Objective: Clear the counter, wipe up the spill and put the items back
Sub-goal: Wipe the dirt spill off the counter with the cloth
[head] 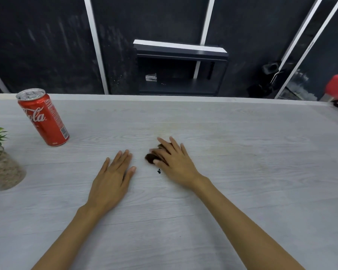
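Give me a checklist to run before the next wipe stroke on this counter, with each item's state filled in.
1. Wiping thing under right hand: ok, a dark brown wad shows under its fingers; what it is, cannot tell.
2. Left hand out of the way: ok, flat on the counter, apart from the wad.
3. Can clear of the wiping area: ok, upright at far left.
4. Plant clear: ok, at the left edge.
5. Spill gone: not ok, a small dark spot remains beside the right hand.
6. Faint yellowish mark beyond the right hand: cannot tell if it is residue.
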A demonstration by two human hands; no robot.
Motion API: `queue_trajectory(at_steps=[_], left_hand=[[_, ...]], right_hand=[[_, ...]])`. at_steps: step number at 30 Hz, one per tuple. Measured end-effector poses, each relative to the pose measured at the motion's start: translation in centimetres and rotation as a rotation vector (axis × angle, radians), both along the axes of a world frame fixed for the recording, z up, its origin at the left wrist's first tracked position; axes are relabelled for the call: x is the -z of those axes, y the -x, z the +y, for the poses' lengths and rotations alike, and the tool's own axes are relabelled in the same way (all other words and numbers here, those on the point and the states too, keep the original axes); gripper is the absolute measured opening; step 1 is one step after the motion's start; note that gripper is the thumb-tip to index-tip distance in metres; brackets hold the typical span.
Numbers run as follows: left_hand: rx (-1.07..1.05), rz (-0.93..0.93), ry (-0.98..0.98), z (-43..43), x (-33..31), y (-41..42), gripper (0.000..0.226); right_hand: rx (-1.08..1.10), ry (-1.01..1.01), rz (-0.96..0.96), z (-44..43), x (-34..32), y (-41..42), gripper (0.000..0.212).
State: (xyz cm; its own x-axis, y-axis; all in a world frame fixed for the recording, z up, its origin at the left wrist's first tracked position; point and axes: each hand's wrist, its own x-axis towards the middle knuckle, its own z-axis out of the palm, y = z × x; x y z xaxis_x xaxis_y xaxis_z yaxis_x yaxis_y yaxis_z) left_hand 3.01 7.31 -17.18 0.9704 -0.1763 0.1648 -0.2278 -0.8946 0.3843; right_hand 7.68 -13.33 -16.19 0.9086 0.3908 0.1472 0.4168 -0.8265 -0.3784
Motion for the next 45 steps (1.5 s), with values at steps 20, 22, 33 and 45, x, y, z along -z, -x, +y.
queue_trajectory(at_steps=[20, 22, 33, 45], left_hand=[[0.023, 0.029, -0.065, 2.9, 0.3, 4.9, 0.054], [0.027, 0.021, -0.058, 2.9, 0.4, 4.9, 0.054], [0.035, 0.043, -0.065, 2.9, 0.3, 4.7, 0.055], [0.013, 0.032, -0.071, 2.6, 0.1, 5.0, 0.054]], right_hand=[[0.203, 0.088, -0.048, 3.3, 1.1, 7.0, 0.049], [0.276, 0.107, -0.023, 0.9, 0.8, 5.9, 0.049], [0.224, 0.075, -0.045, 3.8, 1.0, 9.4, 0.048], [0.508, 0.058, 0.051, -1.3, 0.1, 3.0, 0.051]])
